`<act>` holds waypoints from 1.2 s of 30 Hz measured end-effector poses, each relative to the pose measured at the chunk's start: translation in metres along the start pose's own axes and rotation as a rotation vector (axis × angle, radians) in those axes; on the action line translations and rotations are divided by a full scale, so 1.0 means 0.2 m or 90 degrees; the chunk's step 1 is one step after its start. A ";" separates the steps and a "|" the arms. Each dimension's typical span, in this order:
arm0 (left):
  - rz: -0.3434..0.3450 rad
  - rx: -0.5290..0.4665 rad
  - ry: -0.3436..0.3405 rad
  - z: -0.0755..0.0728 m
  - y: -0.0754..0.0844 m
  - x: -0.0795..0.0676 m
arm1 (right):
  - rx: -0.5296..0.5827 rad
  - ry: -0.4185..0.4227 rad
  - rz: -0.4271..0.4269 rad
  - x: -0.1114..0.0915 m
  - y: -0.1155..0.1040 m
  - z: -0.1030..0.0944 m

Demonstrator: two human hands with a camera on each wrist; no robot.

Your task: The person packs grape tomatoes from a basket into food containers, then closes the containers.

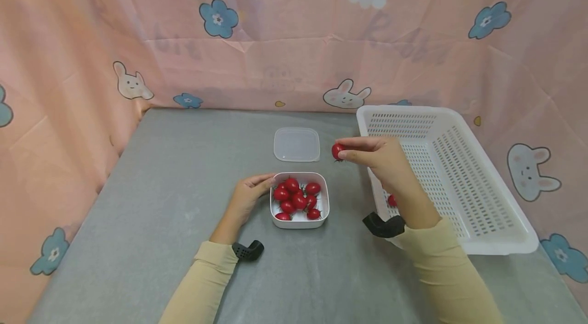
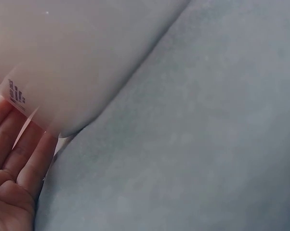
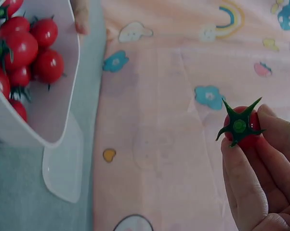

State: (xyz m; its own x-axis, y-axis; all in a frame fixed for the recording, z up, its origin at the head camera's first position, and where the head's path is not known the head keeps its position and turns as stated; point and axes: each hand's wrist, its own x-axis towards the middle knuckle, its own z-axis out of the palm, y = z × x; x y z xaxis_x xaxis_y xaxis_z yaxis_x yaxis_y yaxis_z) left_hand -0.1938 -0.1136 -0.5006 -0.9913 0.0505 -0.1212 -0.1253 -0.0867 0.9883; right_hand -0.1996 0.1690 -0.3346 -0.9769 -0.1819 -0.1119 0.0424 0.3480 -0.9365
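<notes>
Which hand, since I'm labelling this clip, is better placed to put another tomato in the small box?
Probably the right hand: it pinches a tomato near the small box, which the left hand touches.

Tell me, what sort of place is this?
Probably a little indoor filming corner: a pink cloth printed with bunnies and clouds hangs around a grey table, and the person wears a black device on each wrist, perhaps a camera.

Gloss is caught now on the tomatoes, smooth plastic shown by box and lid, matt grey by tabletop, creased cloth by backdrop.
</notes>
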 end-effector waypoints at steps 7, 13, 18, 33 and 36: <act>0.003 -0.002 -0.006 0.00 0.00 0.00 | -0.014 -0.015 -0.017 -0.01 0.00 0.12; 0.003 -0.006 -0.010 -0.01 0.00 0.00 | -0.030 -0.033 -0.004 -0.01 0.00 0.20; 0.002 -0.003 -0.006 -0.01 0.00 0.00 | -0.010 -0.046 -0.028 -0.03 0.00 0.25; 0.005 0.019 -0.013 -0.01 -0.01 0.01 | -0.116 -0.075 -0.001 -0.01 0.16 0.54; 0.009 0.021 -0.013 -0.01 -0.01 0.01 | -0.133 -0.077 -0.001 0.00 0.19 0.58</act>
State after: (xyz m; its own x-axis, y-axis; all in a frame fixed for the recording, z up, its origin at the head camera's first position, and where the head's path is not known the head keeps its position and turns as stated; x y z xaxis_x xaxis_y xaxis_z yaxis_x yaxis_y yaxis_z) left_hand -0.1948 -0.1156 -0.5034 -0.9919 0.0696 -0.1064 -0.1103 -0.0540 0.9924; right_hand -0.1733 0.0760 -0.4083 -0.9440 -0.2879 -0.1609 -0.0161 0.5273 -0.8495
